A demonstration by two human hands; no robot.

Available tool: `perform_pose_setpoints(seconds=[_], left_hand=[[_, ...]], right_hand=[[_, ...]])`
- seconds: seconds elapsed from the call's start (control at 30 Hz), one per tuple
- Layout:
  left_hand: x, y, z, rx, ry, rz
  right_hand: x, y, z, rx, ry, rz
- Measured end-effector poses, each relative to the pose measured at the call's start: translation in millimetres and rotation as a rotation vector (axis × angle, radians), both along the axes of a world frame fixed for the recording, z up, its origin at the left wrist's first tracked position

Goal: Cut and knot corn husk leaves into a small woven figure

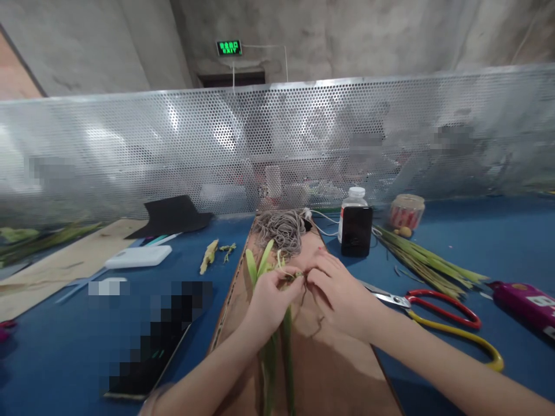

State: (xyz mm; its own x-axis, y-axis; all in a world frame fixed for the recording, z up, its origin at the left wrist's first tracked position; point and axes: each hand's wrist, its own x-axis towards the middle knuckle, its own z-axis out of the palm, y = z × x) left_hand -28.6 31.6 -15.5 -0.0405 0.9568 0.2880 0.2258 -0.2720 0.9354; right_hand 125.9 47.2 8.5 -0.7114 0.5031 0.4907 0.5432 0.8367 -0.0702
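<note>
above one cardboard sheet [342,370], the left hand [269,297] pinches one thin pale strand [281,263] over two long green leaves [288,361]; i cannot tell whether the right hand [340,286], its fingertips just beside, grips anything. one heap of grey yarn [281,231] lies beyond, one pair of scissors [405,301] and one jar [407,211] to the right.

Yarn [281,231], then panel [303,133] block straight ahead; scissors [401,301] crowd right forearm [416,342]; gap left between board [338,370] and black object [145,355].
</note>
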Motion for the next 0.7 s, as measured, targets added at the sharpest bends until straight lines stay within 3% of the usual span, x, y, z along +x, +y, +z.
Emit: perform_pose_setpoints(seconds=[0.17,0.3,0.57,0.7], left_hand=[[1.2,-0.1,1.8,-0.058,-0.034,-0.029],[0.8,0.2,2.3,-0.080,-0.077,-0.063],[1.7,-0.4,5.3,-0.129,-0.132,-0.141],[3.0,-0.5,5.6,-0.157,-0.173,-0.157]], right_hand=[[-1.6,-3.9,-0.7,-0.044,-0.069,-0.076],[-0.2,-3.4,2.7,-0.152,0.012,-0.020],[-1.1,2.0,12.3,-0.839,0.380,0.051],[-3.3,3.1,13.9,-1.032,0.512,0.117]])
